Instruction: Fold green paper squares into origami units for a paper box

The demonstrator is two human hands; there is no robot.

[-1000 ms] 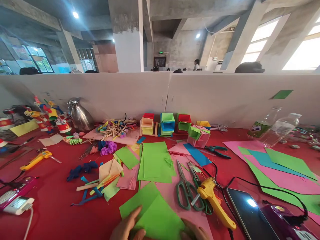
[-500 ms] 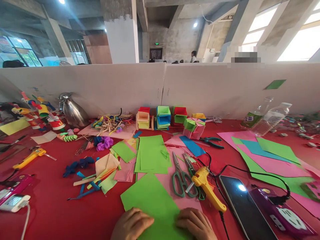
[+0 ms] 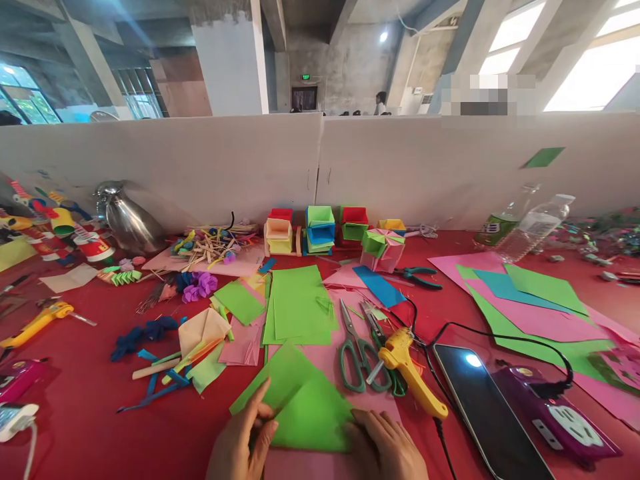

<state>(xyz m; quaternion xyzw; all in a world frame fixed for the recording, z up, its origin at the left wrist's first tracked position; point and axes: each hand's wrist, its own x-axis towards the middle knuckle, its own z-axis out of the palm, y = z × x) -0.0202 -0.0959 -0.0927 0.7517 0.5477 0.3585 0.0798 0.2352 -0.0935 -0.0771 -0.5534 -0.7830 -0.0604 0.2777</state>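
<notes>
On the red desk [image 3: 85, 427], the green sheet [image 3: 285, 370] is lying near centre, now showing a flap [image 3: 313, 417] where it was flatter: a fold is apparently forming. My left hand [image 3: 245, 433] is holding the flap's left corner narrowly; my right hand [image 3: 387, 443] is covering its right, grip unclear.

A metal jug [image 3: 133, 225] is stood before a pale partition [image 3: 200, 160], over which a white-painted pillar [image 3: 230, 73] is seen. Towards the right, a clear plastic bottle [image 3: 533, 232] is placed beside a green-labelled bottle [image 3: 497, 228]. On the red tabletop [image 3: 90, 427], a phone [image 3: 493, 410] is laid near a purple power strip [image 3: 563, 420].
</notes>
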